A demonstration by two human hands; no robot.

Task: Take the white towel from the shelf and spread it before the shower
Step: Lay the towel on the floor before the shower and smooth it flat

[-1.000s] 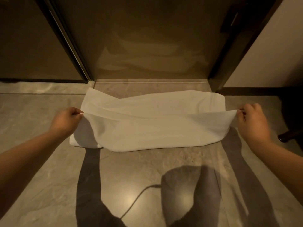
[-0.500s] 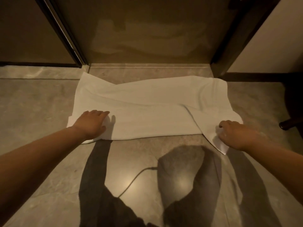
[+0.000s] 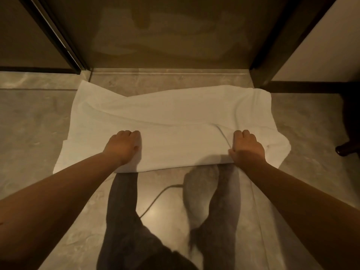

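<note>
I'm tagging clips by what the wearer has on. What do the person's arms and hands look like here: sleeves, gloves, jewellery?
Both forearms are bare up to the frame edge, with no sleeve showing. The left hand and the right hand wear no gloves, and no watch, bracelet or ring can be seen. Fingernails are hidden by the curled fingers.

Towel (image 3: 175,121) on the floor (image 3: 29,129), just before the shower door (image 3: 171,32), far edge near the threshold (image 3: 169,76). Left hand (image 3: 123,146) and right hand (image 3: 247,148) on its near half, well apart.
</note>
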